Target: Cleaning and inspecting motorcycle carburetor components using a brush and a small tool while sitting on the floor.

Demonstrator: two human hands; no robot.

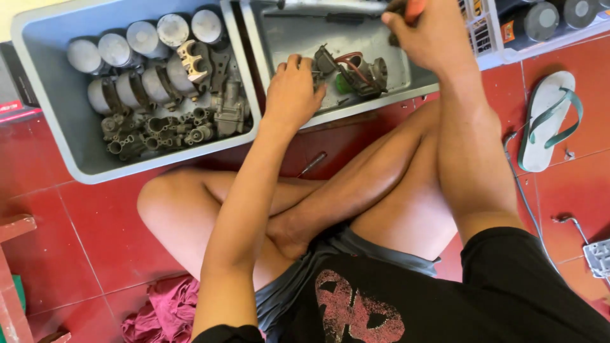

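Left grip: left hand (292,89) pressed down on the carburettor (356,71), steadying it.
Right grip: right hand (422,28) closed around a red-handled tool (414,9).
Location: carburettor inside the grey tray (279,38).
Advice: keep the body pinned flat; drive the tool squarely.
Beside: bin (44,121) of metal parts.

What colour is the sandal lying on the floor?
White sandal with green straps, seen in the head view.

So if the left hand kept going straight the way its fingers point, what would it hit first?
The left hand points toward the engine part in the grey tray. It would probably meet that first; it may already touch it.
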